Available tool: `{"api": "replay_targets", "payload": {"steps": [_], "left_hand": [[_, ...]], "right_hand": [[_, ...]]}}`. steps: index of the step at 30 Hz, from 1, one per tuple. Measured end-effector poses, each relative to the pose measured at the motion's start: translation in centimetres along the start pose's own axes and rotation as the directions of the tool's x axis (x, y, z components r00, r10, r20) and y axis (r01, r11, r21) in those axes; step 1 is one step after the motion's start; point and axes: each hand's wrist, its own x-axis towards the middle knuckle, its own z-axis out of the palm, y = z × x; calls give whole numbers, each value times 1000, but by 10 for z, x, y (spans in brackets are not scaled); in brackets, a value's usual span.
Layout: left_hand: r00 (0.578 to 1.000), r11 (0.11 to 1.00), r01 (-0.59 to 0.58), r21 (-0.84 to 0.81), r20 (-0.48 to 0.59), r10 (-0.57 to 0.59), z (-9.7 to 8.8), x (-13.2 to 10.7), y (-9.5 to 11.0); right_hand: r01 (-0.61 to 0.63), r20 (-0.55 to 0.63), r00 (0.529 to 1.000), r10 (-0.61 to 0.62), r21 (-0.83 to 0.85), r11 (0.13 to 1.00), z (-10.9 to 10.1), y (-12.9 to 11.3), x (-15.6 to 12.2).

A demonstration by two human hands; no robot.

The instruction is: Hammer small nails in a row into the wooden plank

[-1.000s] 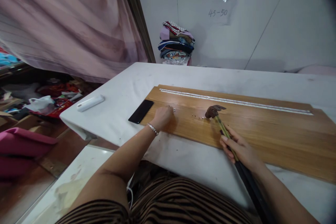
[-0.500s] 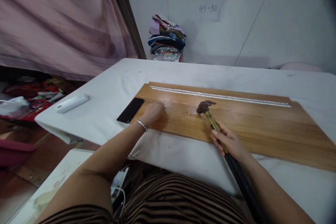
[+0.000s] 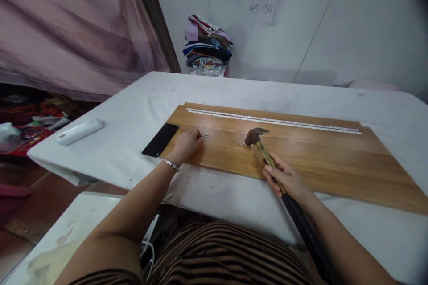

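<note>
My right hand [image 3: 284, 176] is wrapped around the handle of a claw hammer [image 3: 262, 144]. The hammer's rusty head hangs low over a wooden board [image 3: 317, 160], with the claw pointing away to the right. Several small nail heads [image 3: 234, 142] stick up from the board in a row just left of the hammer head. Toward the board's left end, my left hand [image 3: 187, 143] is closed in a pinch at some thin metal nails [image 3: 204, 135]. How many of these it grips is hidden by the fingers. A bracelet [image 3: 171, 164] circles the left wrist.
A black phone [image 3: 160, 140] lies at the board's left end, partly on the white-covered table [image 3: 133, 102]. Two pale measuring strips [image 3: 274, 121] run along the board's far side. A white plastic handle-like object [image 3: 80, 131] sits at the table's left. Folded clothes [image 3: 207, 46] are stacked behind.
The view has shifted slightly to the right. My left hand has drawn back a little, and more of the nails shows at its fingertips. My right hand still holds the hammer in the same place.
</note>
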Motion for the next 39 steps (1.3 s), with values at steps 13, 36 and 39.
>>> {"api": "replay_targets", "payload": {"steps": [13, 36, 39], "left_hand": [[996, 823, 87, -561, 20, -92, 8, -11, 8], [965, 675, -236, -699, -84, 250, 38, -23, 76], [946, 746, -306, -591, -101, 309, 39, -29, 79]], "right_hand": [[-2, -24, 1000, 1, -41, 999, -2, 3, -2], [22, 12, 1000, -22, 17, 1000, -2, 2, 1], [30, 9, 1000, -30, 23, 999, -2, 3, 0]]}}
